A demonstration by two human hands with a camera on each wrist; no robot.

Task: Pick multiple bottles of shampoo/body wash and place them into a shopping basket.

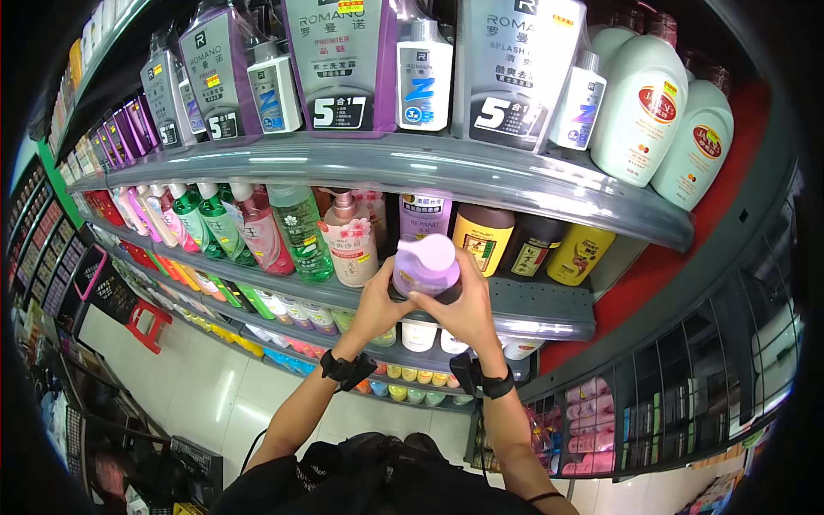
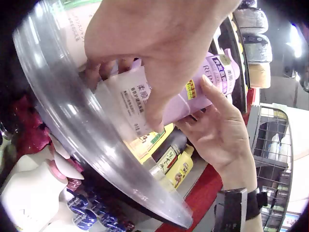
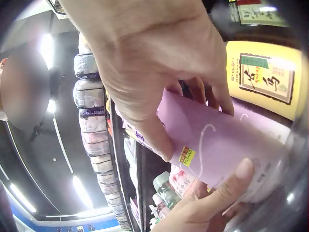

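Note:
Both hands grip a light purple shampoo bottle [image 1: 427,270] with a yellow price sticker, in front of the middle shelf. My left hand [image 1: 380,302] wraps one side and my right hand [image 1: 468,300] the other, thumbs toward me. In the left wrist view, the bottle [image 2: 186,101] shows a white printed lower part, with the left hand [image 2: 154,43] near that end. The right wrist view shows the right hand [image 3: 154,67] curled over the bottle [image 3: 207,140]. Behind it on the shelf stands a similar purple bottle [image 1: 425,216].
A pink pump bottle [image 1: 349,240] stands left of the hands, a yellow-labelled brown bottle [image 1: 482,239] right. Above juts the upper shelf's clear front edge [image 1: 386,163], carrying large shampoo bottles. A wire rack [image 1: 687,378] is at right, a red stool [image 1: 148,326] at left.

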